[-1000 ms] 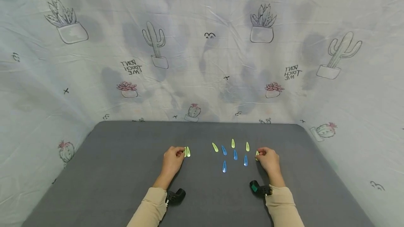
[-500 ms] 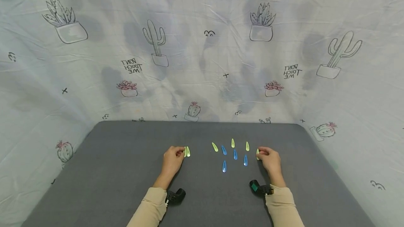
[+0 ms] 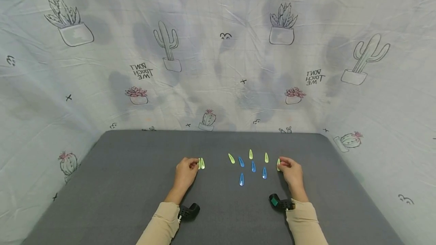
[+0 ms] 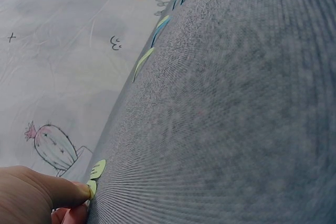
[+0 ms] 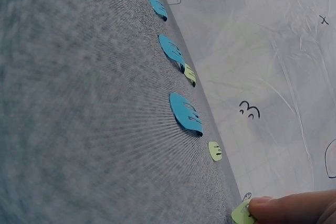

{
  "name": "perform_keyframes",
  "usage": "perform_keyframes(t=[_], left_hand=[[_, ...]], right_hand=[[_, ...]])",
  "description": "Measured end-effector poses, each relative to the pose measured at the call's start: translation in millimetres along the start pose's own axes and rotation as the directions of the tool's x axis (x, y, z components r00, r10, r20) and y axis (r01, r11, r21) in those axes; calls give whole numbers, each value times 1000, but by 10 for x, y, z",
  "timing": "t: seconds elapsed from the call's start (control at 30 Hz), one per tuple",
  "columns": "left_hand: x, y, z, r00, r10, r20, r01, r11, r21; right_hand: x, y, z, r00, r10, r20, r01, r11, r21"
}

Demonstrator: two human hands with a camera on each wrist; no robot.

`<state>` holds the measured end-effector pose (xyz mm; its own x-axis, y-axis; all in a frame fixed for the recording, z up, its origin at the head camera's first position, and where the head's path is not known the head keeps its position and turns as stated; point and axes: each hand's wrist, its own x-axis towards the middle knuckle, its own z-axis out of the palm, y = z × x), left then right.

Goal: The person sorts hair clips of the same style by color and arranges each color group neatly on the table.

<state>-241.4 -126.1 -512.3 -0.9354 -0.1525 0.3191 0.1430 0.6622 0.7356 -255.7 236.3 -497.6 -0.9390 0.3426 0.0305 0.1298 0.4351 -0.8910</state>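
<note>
My left hand (image 3: 185, 172) pinches a yellow-green snap hair clip (image 4: 92, 188) between thumb and finger at the table surface. Right beside that clip lies a second yellow-green clip (image 3: 202, 163), nearly parallel to it. Over on the other side, my right hand (image 3: 292, 172) holds another yellow-green clip (image 5: 242, 213) by fingertip and thumb; whether it touches the table I cannot tell. Between the hands lie three loose yellow-green clips, a tilted one (image 3: 231, 158), one at the back (image 3: 251, 154) and one (image 3: 267, 157) nearest the right hand.
Several blue hair clips lie among the yellow-green ones, the closest to me being a blue clip (image 3: 242, 179). Everything rests on a dark grey table (image 3: 218, 214). A patterned curtain (image 3: 218, 59) encloses the back and sides. Both wrists wear black camera mounts (image 3: 189, 211).
My right hand has shifted slightly right and away from me, with its yellow-green clip. The left hand stays where it was, still pinching its clip.
</note>
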Motion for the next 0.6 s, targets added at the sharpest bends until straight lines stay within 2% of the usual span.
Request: perform_keyframes(t=[0.37,0.5,0.6], left_hand=[[9,-29,6,1000,12,-1,-12,1000,0],[20,-43,14,999,29,-14,-29,1000,2],[24,-50,24,1000,21,-17,-21,1000,0]], right_hand=[[-27,-24,13,1000,9,-24,-8,999,45],[-38,-59,20,1000,6,-21,-4,997,73],[-45,-82,21,1000,9,-10,-8,996,88]])
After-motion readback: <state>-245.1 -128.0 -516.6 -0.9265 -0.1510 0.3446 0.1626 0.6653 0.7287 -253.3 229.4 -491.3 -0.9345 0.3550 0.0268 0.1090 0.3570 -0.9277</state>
